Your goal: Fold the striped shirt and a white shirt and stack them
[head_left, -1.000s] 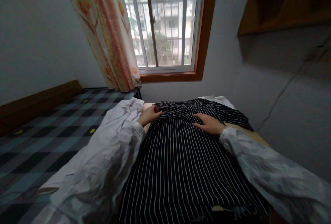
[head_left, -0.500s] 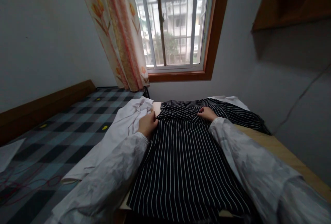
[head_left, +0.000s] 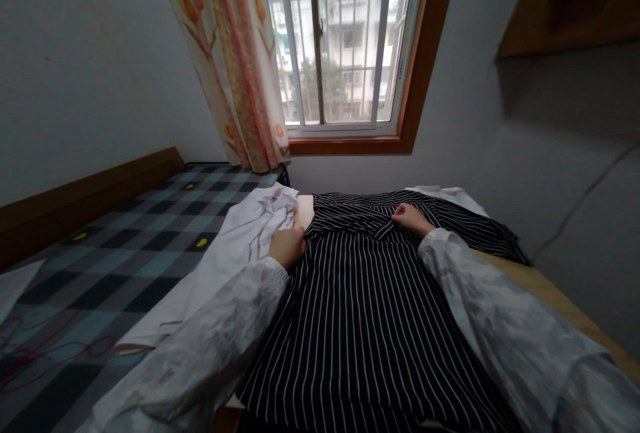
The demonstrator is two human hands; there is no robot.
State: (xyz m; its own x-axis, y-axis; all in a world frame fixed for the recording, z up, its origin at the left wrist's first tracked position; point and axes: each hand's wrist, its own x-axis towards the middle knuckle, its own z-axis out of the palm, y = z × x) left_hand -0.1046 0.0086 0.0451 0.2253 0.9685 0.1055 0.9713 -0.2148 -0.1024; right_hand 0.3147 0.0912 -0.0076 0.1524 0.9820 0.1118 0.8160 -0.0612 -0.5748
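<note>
A black shirt with thin white stripes (head_left: 360,313) lies spread flat on a wooden table (head_left: 545,286) in front of me. My left hand (head_left: 287,245) is closed on the shirt's left edge near the shoulder. My right hand (head_left: 411,216) is closed on the fabric near the collar at the far end. A white garment (head_left: 235,239) lies crumpled just left of the shirt, touching my left hand. Both my arms wear pale, wrinkled sleeves.
A bed with a blue and black checked cover (head_left: 115,246) stands to the left, with a wooden board along the wall. A window (head_left: 345,39) with a floral curtain (head_left: 235,53) faces me. A wooden shelf (head_left: 570,6) hangs at upper right. More white cloth (head_left: 445,193) lies behind the shirt.
My right hand has slid from the middle of the shirt up to the collar area and closed on the fabric. My left hand pulled back a little along the left edge.
</note>
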